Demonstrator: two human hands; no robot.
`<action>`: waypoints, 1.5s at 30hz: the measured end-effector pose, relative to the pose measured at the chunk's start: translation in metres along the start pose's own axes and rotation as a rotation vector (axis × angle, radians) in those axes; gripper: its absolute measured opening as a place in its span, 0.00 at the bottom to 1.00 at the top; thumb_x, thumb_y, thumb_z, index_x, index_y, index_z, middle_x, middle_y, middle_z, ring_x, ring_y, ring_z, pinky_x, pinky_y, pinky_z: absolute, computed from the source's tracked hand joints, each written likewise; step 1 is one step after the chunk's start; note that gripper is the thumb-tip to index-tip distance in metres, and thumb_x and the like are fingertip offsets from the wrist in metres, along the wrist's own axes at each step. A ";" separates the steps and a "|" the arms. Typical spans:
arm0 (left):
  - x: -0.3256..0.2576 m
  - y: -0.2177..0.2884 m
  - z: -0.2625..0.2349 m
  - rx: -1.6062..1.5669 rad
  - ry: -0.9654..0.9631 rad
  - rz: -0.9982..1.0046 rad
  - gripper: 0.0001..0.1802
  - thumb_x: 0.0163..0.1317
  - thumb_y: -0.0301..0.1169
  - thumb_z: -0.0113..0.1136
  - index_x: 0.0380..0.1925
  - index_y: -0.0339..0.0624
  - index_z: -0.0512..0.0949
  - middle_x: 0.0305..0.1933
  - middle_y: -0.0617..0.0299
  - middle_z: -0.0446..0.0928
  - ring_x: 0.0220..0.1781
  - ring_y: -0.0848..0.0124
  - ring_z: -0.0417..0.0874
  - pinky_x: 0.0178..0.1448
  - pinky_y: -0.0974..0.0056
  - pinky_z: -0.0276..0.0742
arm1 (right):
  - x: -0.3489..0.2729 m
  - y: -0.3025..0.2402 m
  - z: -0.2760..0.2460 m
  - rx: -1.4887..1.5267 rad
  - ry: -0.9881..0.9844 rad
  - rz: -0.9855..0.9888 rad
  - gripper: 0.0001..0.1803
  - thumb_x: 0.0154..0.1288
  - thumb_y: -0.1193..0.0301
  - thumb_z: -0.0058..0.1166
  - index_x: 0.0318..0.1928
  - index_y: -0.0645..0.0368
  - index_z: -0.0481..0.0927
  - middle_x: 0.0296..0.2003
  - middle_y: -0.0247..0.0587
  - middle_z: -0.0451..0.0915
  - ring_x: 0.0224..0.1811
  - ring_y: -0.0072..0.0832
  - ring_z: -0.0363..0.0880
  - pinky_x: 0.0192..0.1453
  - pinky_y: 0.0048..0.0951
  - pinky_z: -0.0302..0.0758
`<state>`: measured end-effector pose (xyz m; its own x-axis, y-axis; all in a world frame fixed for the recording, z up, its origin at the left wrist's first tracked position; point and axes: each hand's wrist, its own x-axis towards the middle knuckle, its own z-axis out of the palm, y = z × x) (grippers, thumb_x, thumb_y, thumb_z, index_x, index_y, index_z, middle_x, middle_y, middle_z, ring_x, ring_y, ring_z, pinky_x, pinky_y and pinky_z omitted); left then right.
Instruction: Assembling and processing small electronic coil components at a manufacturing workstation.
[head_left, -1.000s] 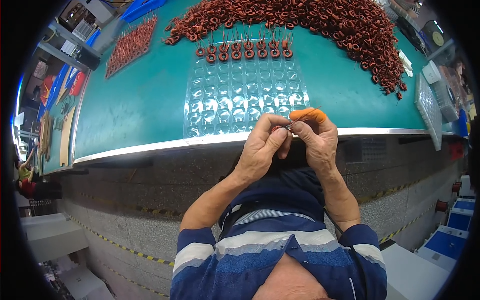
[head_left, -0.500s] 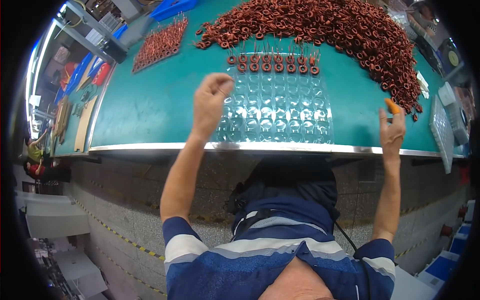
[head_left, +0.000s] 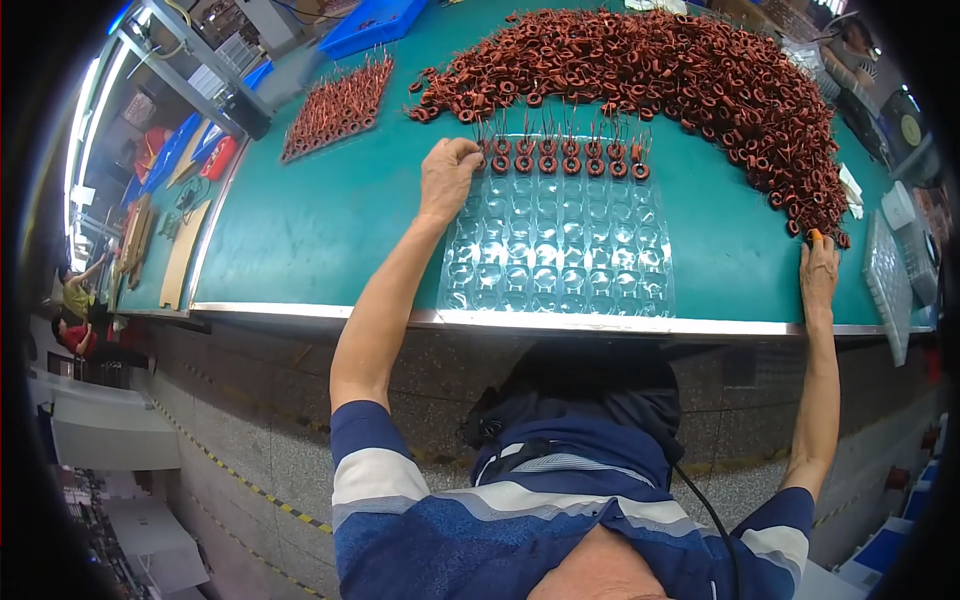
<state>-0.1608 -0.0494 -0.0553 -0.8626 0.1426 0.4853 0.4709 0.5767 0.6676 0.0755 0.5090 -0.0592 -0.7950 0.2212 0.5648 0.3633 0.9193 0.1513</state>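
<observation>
Clear tray (head_left: pixel 545 235), one, bore two rows of coils (head_left: pixel 571 158) at its far edge, left hand (head_left: pixel 447 180) curled at their left end, right hand (head_left: pixel 819 268) at the pile's (head_left: pixel 640 60) near right end, both grips' opening and hold undeterminable; brushed wires (head_left: pixel 549 122) could have tipped seated coils.

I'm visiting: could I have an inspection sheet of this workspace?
Surface: green tabletop, metal front edge.
Work pieces: pile of reddish wire-wound ring coils; clear blister tray, far end holding coil rows; second tray of coils, left.
Clutter: blue bin, crumpled white sheet.
Hands: left hand at the coil rows' left end; right hand, orange finger cot on, at the pile's near right end; both grips unclear.
Cables: black cable beside the striped shirt.
Surroundings: yellow-and-black floor tape; two people, far left.
</observation>
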 end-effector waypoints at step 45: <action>-0.164 0.195 -0.013 -0.942 -0.360 -0.044 0.08 0.69 0.30 0.49 0.41 0.37 0.65 0.20 0.59 0.69 0.18 0.72 0.71 0.25 0.65 0.68 | -0.040 -0.257 -0.138 1.792 -0.515 0.021 0.15 0.71 0.68 0.52 0.52 0.67 0.75 0.41 0.38 0.79 0.40 0.20 0.75 0.44 0.21 0.73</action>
<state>0.0751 0.0287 0.0024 -0.8140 0.4604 0.3540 0.2569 -0.2612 0.9305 0.0814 0.2189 -0.0087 -0.9724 -0.0147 0.2328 -0.2332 0.0437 -0.9714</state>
